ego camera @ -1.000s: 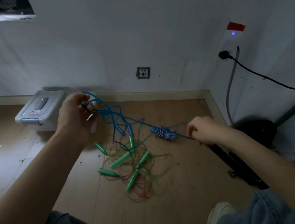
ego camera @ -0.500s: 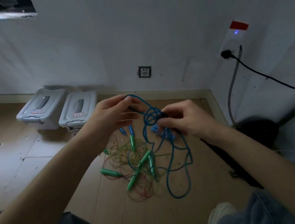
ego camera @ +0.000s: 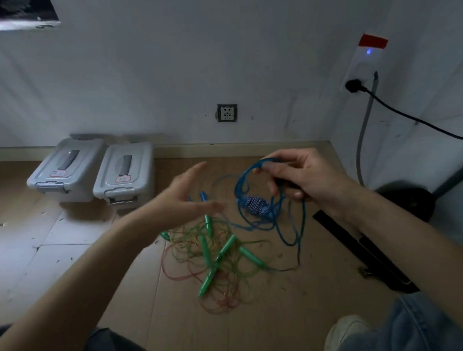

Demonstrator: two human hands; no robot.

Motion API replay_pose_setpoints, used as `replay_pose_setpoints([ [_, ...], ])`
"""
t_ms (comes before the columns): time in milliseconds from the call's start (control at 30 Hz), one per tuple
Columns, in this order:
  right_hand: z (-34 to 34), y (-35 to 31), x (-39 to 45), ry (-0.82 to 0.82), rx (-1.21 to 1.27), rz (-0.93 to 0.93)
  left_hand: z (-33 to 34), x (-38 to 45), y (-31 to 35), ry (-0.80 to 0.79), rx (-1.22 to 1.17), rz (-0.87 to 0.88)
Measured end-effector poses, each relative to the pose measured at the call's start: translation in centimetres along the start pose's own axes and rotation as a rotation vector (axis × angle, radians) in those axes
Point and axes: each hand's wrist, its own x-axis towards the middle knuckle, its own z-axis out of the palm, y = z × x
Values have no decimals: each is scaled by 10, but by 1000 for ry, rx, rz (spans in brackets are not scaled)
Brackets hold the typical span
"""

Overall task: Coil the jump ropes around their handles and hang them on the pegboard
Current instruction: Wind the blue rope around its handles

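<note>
From my remote seat, the biggest things are the wooden floor (ego camera: 264, 325) and, at ten o'clock from the pile, two grey lidded bins (ego camera: 97, 169) against the white wall. No pegboard shows anywhere in view.

At the centre lies the tangle of green-handled ropes (ego camera: 217, 251), thin cords looped over one another on the floor. At one o'clock from that pile hangs the blue jump rope (ego camera: 284, 226): its patterned blue handle (ego camera: 255, 205) dangles inside several loose loops, and the tail trails down to the floor at five o'clock.

My right hand (ego camera: 305, 177) pinches the gathered blue loops at the top, fingers curled round the cord. My left hand (ego camera: 188, 198) hovers at nine o'clock from the handle, fingers spread wide and holding nothing; it is motion-blurred.

I judge the coiling has barely begun. To do it well, I would take the handle in the free hand, draw the cord taut, then wind even turns along the handle, keeping the trailing end away from the green pile so it does not snag.
</note>
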Motion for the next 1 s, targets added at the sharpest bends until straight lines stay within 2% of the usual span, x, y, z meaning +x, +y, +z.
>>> replay_pose_setpoints([
  [67,6,-6,0,-59,-3,-69,16,-3,9,-175,-136,202],
  [100,9,-8,0,-53,-13,-87,23,-1,11,-164,-234,272],
  [167,8,-11,-1,51,-84,-87,24,8,11,35,-325,292],
  [200,4,-12,0,146,-122,-62,19,11,8,172,-208,263],
  [267,-9,-14,-1,361,-82,3,3,15,-7,373,417,164],
  [300,-17,-14,-1,457,-20,16,-4,14,-15,420,721,108],
  [333,-24,-14,-1,520,28,21,-7,14,-24,426,879,56],
  [367,-29,-14,-1,543,41,39,-8,15,-30,388,902,16],
  [433,-32,-11,1,480,-57,133,-11,15,-30,317,705,17],
  [567,-24,8,5,98,-454,436,-25,9,-6,260,17,123],
  [600,-24,12,6,31,-577,468,-28,6,-1,244,-117,146],
  [667,-28,19,6,7,-807,438,-34,1,4,238,-252,188],
  [733,-36,24,4,32,-997,406,-40,0,3,256,-264,214],
  [767,-38,25,4,41,-1063,401,-42,2,0,290,-184,212],
  [800,-38,26,5,39,-1085,397,-43,4,-4,360,15,192],
  [867,-35,26,6,53,-915,371,-44,8,-11,471,525,90],
  [900,-32,23,7,74,-814,345,-42,9,-13,461,622,55],
  [933,-30,21,7,96,-780,303,-39,10,-14,417,586,34],
  [1000,-31,15,7,121,-898,231,-36,9,-10,335,367,58],
])
